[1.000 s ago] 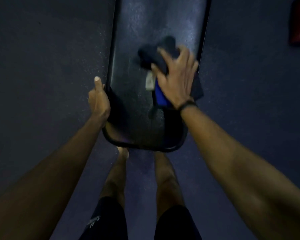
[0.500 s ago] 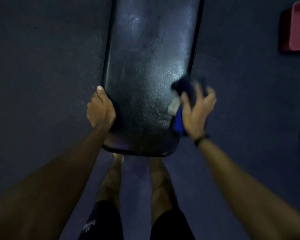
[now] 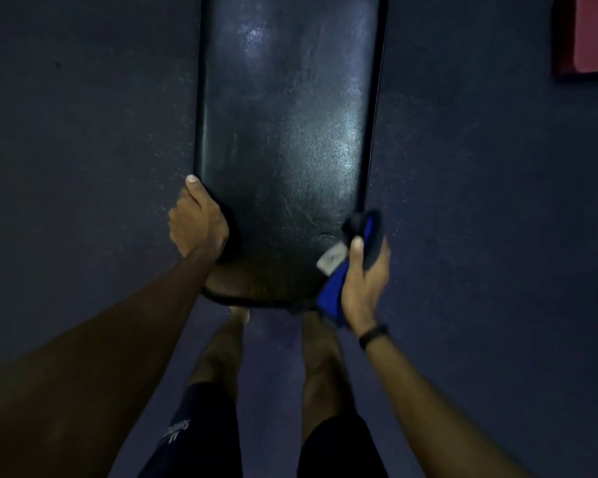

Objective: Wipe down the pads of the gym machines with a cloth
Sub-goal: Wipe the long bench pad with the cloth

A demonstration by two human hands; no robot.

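Observation:
A long black bench pad [image 3: 283, 132] runs away from me down the middle of the head view, its surface shiny. My left hand [image 3: 197, 222] grips the pad's near left edge, thumb on top. My right hand [image 3: 365, 281] holds a blue and dark cloth [image 3: 332, 294] with a white label at the pad's near right corner, thumb over the cloth. Part of the cloth hangs below the pad's end.
Dark speckled gym floor [image 3: 83, 150] lies on both sides of the bench. A red pad or box [image 3: 591, 36] sits at the far right. My bare legs [image 3: 221, 357] stand just behind the bench's near end.
My right hand has drawn the cloth from the middle of the pad back toward me and to the right, down to the near right corner. The left hand kept its grip.

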